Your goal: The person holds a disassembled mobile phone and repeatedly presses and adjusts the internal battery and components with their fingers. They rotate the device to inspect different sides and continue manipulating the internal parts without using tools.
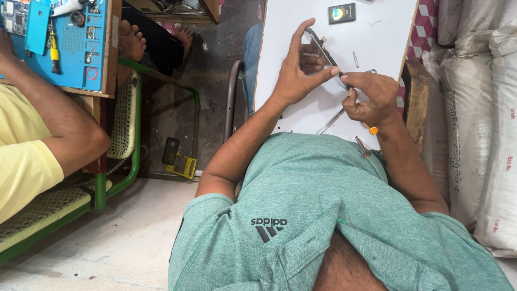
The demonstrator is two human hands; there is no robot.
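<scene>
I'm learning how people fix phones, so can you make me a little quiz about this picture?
1. True or false: the left hand holds the thin dark-framed phone part above the white board.
2. What lies flat near the board's far edge? A) a small black rectangular battery-like piece with a yellow and blue label B) a red cup C) a spoon
3. Fill in: the right hand pinches the phone part's ____ end.

Key: 1 true; 2 A; 3 near, meaning the end closest to the person's green shirt.
</scene>
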